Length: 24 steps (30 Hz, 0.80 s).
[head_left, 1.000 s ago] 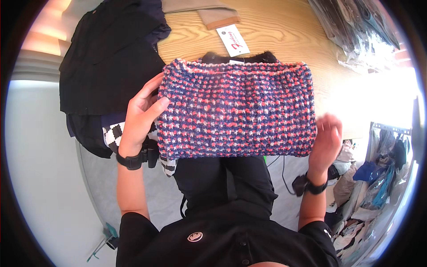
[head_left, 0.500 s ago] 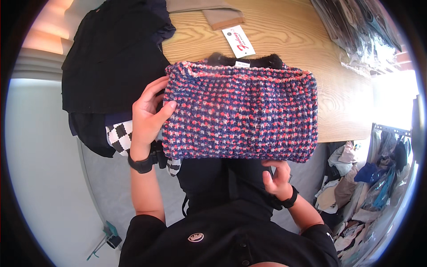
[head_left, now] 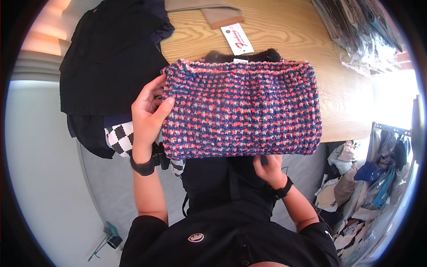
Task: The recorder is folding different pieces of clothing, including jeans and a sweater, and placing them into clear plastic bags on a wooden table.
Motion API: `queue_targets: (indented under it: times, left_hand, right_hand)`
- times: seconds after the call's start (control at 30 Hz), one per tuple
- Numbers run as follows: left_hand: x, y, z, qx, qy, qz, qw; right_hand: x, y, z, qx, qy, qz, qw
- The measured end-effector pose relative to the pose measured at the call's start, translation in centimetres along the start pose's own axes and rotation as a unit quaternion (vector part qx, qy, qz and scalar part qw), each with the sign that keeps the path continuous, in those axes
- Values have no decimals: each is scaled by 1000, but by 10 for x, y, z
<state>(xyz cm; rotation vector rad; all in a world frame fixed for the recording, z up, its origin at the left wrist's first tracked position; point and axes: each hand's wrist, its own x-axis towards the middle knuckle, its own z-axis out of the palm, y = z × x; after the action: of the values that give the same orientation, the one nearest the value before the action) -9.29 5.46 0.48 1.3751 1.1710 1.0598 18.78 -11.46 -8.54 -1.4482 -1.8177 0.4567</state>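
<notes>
A folded, chunky knitted garment in navy, red and white lies across the front edge of the table, its lower part over my lap. A black fuzzy strip shows along its far edge, with a white hang tag beyond. My left hand grips its left side, thumb on top and fingers partly behind. My right hand is at the lower edge, right of the middle. The thumb shows below the knit; the fingertips are hidden behind it, so its grip is unclear.
Black clothes are heaped at the left, above a black-and-white checkered cloth. A beige fabric piece lies on the wooden table. Plastic-wrapped garments sit far right; bagged clothes fill the lower right.
My right hand has moved slightly left and up, its fingers now under the garment's lower edge. The knit's right side has shifted slightly outward; its far edge and tag moved slightly away.
</notes>
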Motion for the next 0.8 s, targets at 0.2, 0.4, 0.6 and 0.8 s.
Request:
queue_targets:
  times: [0.2,0.4,0.6,0.8]
  left_hand:
    - [-7,-6,-6,90,-43,39,994]
    - [2,3,14,-38,-8,10,999]
    - [-5,-1,8,-11,-8,17,1000]
    - [-10,-4,3,-6,0,23,1000]
  right_hand:
    - [-41,114,46,-30,-53,155,986]
    - [-115,272,86,363,51,227,902]
    - [-103,277,68,623,120,237,736]
    - [-95,245,35,614,13,211,760]
